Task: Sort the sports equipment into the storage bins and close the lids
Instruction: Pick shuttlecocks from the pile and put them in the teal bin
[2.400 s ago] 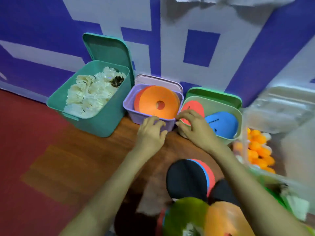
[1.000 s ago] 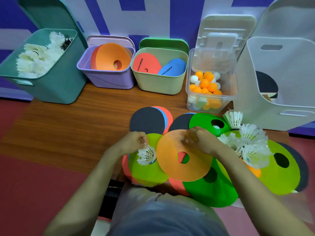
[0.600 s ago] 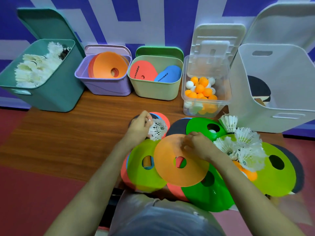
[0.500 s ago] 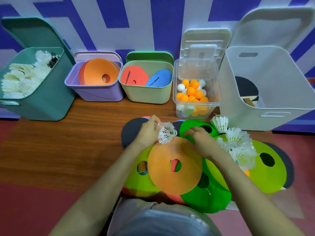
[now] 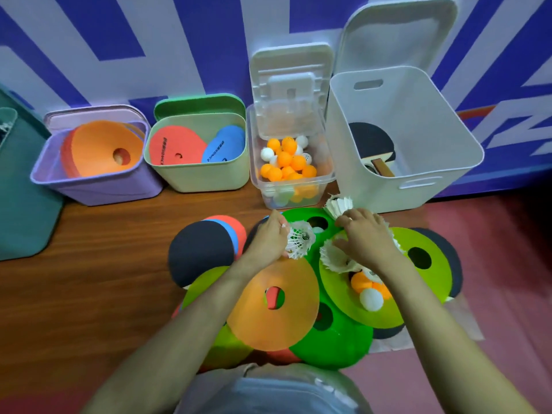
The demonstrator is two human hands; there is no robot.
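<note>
My left hand (image 5: 267,239) pinches a white shuttlecock (image 5: 300,239) above the pile of flat discs. My right hand (image 5: 369,237) lies over a cluster of shuttlecocks (image 5: 336,259) on a lime disc (image 5: 430,276), fingers curled round one beneath the palm. Another shuttlecock (image 5: 339,204) stands just beyond its fingertips. An orange disc (image 5: 274,304) tops green discs (image 5: 331,339) and a black disc (image 5: 200,252). Loose ping-pong balls (image 5: 370,297) sit on the lime disc.
Open bins line the wall: a teal bin (image 5: 24,189), a purple bin (image 5: 89,183) of orange cones, a pale green bin (image 5: 197,177) of red and blue discs, a clear box (image 5: 328,177) of balls, and a white bin (image 5: 412,183) holding a paddle (image 5: 370,141).
Both hands left the bins and came down to the pile. My left hand picked a shuttlecock off a green disc. My right hand let go of the orange disc and moved right onto the shuttlecocks.
</note>
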